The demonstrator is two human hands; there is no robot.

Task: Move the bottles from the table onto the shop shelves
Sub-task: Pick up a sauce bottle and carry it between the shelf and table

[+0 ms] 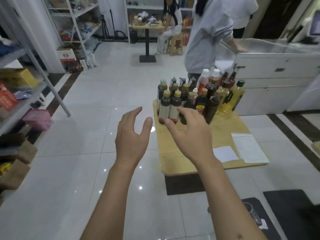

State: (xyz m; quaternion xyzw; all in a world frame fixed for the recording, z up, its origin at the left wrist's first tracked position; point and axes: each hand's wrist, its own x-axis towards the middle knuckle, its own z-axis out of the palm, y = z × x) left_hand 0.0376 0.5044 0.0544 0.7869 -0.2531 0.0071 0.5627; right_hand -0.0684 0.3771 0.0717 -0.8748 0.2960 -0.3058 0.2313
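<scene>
The two dark glass bottles with pale labels and tan caps [167, 108] stand side by side at the near-left corner of a tight cluster of dark sauce bottles, red white-capped bottles and yellow oil bottles [207, 94], all upright on the far end of the light wooden counter [199, 135]. Taking that front pair as the landmark: the right hand [188, 134] hovers just in front of it, fingers spread and slightly curled, holding nothing, with the fingertips near the labels, though contact cannot be judged. The left hand [133, 135] hangs to the left of the pair, over the floor beside the counter's edge, equally open and empty.

The step in hand looks like a reach for the front pair. It would go best with one bottle per hand, gripped round the body below the shoulder, lifted straight up before being drawn back, since the neighbours behind stand touching and a sideways pull could topple them.

Well to the left of the pair runs the white metal shelving with packaged goods [20, 94]. To its right, nearer the viewer, white papers [247, 148] lie on the counter. Behind it stands a person in a grey hooded top [206, 32].
</scene>
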